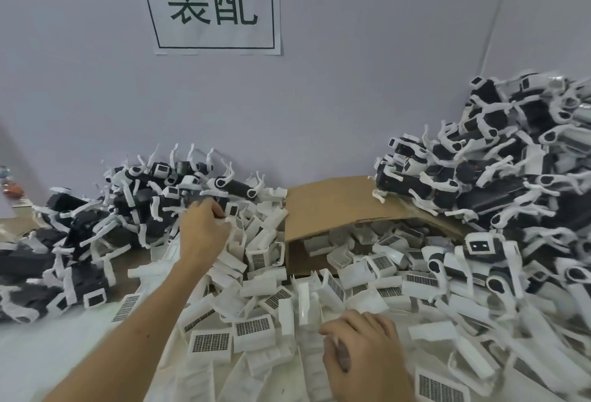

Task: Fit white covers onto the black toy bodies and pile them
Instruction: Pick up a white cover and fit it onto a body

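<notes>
Shows the left grip [204, 229] stretched forward and to the left, fingers curled down onto a black body [195, 200] at the near right edge of the heap [96, 219] of uncovered bodies. Reads as a hold taken, with the contact itself hidden behind the knuckles. Shows the right grip [361, 347] low and near, knuckles up, fingers curled over the loose covers [256, 293] spread across the counter [48, 347]. Cannot tell of any cover actually held beneath it. Places the covers between the two grips and out to the right, spilling from a tipped cardboard box [335, 206] at centre. Places the finished pile [511, 184] far right against the wall, well apart from the left grip and nearer the right grip. Marks the deciding relation as body ahead and left, under the left grip, and covers just beside and under the right grip. Takes the body's long axis as roughly left to right across the view, with overlapping white legs blurring this. Suggests pick-up of one body and one cover as the step in hand, with fitting not yet begun. Calls next for drawing the body back toward the middle to meet a cover along that axis. Notes a printed sign [211, 1] on the wall behind.
</notes>
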The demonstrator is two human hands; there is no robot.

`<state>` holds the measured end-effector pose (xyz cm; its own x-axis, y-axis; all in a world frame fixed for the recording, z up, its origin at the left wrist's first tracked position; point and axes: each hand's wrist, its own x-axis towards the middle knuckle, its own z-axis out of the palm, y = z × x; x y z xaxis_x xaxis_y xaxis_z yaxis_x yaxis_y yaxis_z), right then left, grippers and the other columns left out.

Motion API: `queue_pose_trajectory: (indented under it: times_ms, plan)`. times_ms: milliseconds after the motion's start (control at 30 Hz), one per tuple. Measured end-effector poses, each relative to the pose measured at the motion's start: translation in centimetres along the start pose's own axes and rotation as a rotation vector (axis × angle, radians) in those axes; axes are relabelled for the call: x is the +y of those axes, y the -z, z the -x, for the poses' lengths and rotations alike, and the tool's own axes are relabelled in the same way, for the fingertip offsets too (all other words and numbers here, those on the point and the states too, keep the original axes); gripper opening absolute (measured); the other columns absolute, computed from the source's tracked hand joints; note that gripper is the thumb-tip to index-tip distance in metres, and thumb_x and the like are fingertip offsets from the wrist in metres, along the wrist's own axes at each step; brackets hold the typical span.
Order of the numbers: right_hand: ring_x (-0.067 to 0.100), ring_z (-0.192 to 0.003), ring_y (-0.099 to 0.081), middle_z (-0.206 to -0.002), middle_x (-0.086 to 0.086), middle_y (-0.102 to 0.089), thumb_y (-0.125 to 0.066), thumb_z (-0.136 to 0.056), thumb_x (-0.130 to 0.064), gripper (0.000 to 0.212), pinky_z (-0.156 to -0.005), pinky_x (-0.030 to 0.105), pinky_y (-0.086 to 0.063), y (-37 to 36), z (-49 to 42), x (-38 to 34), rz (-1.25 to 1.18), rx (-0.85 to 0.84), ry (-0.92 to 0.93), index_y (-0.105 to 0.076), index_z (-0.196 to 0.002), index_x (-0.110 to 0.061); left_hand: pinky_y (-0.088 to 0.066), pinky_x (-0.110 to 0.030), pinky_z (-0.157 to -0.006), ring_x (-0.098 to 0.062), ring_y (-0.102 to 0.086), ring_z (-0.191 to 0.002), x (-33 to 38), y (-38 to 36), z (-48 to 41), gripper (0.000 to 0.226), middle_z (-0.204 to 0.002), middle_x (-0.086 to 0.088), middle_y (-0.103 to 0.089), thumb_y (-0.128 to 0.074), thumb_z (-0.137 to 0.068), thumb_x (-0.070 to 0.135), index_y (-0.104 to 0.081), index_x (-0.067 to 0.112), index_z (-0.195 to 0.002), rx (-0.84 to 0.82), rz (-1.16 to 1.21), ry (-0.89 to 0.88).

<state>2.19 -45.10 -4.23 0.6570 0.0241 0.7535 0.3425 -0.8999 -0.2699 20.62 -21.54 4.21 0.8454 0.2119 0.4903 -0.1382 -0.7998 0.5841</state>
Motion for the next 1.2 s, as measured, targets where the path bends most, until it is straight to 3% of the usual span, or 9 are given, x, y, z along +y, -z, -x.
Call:
queue_pose_trajectory:
  times_ms: [133, 300, 400, 500, 600, 667, 733, 867, 1200]
  plan:
    - [0.007, -0.067, -0.057, -0.074, -0.016, -0.058, -0.052, -0.078, -0.025, 0.019, -0.083, 0.026, -0.036, 0.8, -0.1, -0.8, -0.042, 0.038, -0.01, -0.07, -0.075, -0.029, -0.038, -0.024, -0.054, -0.01, -0.054, -0.07, -0.2, 2.5, 1.5, 0.047, -0.08, 0.005, -0.058, -0.085, -0.074, 0.017, -0.047, 0.014, -0.102, -0.008, 0.068, 0.087]
    - [0.003, -0.074, -0.056, -0.086, -0.016, -0.059, -0.059, -0.09, 0.006, 0.033, -0.074, 0.015, -0.039, 3.0, -0.4, -1.9, -0.175, 0.024, -0.113, -0.073, -0.09, -0.024, -0.051, -0.036, -0.077, -0.025, -0.058, -0.085, -0.1, 5.5, 3.7, 0.052, -0.085, -0.005, -0.065, -0.091, -0.068, 0.026, -0.062, 0.005, -0.106, -0.073, -0.111, -0.012]
    - [0.003, -0.081, -0.06, -0.097, -0.015, -0.061, -0.054, -0.097, 0.002, 0.037, -0.067, 0.008, -0.041, 4.9, -1.7, -2.3, -0.458, -0.039, -0.3, -0.07, -0.096, -0.032, -0.048, -0.036, -0.075, -0.022, -0.045, -0.073, 0.9, 7.4, 5.7, 0.03, -0.069, -0.005, -0.057, -0.084, -0.078, 0.022, -0.062, 0.002, -0.079, -0.055, -0.25, -0.102]
    - [-0.014, -0.102, -0.055, -0.106, -0.019, -0.065, -0.065, -0.092, -0.002, 0.036, -0.079, 0.0, -0.038, 6.6, -3.1, -2.5, -0.621, -0.128, -0.407, -0.069, -0.102, -0.036, -0.048, -0.033, -0.067, -0.015, -0.046, -0.066, 2.6, 9.3, 8.5, 0.028, -0.066, 0.004, -0.056, -0.081, -0.081, 0.026, -0.062, 0.009, -0.07, 0.06, 0.016, -0.141]
    - [-0.005, -0.098, -0.063, -0.101, -0.023, -0.072, -0.071, -0.086, 0.001, 0.04, -0.08, 0.011, -0.048, 7.2, -3.6, -2.9, -0.775, -0.151, -0.493, -0.072, -0.103, -0.035, -0.041, -0.01, -0.069, 0.002, -0.049, -0.07, 4.6, 11.3, 12.0, 0.028, -0.076, 0.029, -0.054, -0.081, -0.081, 0.044, -0.071, 0.033, -0.104, 0.161, 0.45, -0.075]
    - [0.003, -0.094, -0.069, -0.101, -0.017, -0.075, -0.072, -0.085, 0.001, 0.037, -0.077, 0.017, -0.054, 7.2, -3.4, -3.4, -0.896, -0.12, -0.553, -0.073, -0.105, -0.03, -0.036, -0.013, -0.058, -0.004, -0.038, -0.058, 5.3, 11.8, 14.2, 0.021, -0.06, 0.02, -0.043, -0.076, -0.078, 0.057, -0.068, 0.047, -0.095, 0.17, 0.653, -0.034]
    - [0.009, -0.094, -0.072, -0.101, -0.006, -0.077, -0.072, -0.085, -0.002, 0.031, -0.073, 0.018, -0.055, 6.9, -2.6, -4.0, -1.073, -0.087, -0.664, -0.074, -0.108, -0.024, -0.034, -0.021, -0.059, -0.007, -0.034, -0.057, 5.7, 11.6, 16.1, 0.018, -0.061, 0.009, -0.04, -0.072, -0.077, 0.06, -0.072, 0.042, -0.078, 0.148, 0.849, 0.054]
    - [0.019, -0.082, -0.073, -0.098, 0.012, -0.076, -0.071, -0.078, -0.016, 0.026, -0.065, 0.025, -0.057, 6.2, -1.1, -5.0, -1.394, -0.106, -0.891, -0.078, -0.104, -0.015, -0.049, -0.028, -0.072, -0.005, -0.063, -0.064, 6.1, 10.2, 19.1, 0.034, -0.074, 0.005, -0.072, -0.071, -0.074, 0.053, -0.08, 0.021, -0.08, 0.044, 1.216, 0.419]
    - [0.017, -0.088, -0.073, -0.102, 0.011, -0.076, -0.069, -0.081, -0.013, 0.034, -0.071, 0.023, -0.055, 6.3, -0.3, -5.4, -1.41, -0.165, -0.813, -0.07, -0.115, -0.015, -0.04, -0.028, -0.072, -0.005, -0.063, -0.078, 5.8, 8.0, 21.1, 0.033, -0.077, 0.012, -0.07, -0.043, -0.102, 0.039, -0.067, 0.03, -0.082, 0.061, 1.158, 0.571]
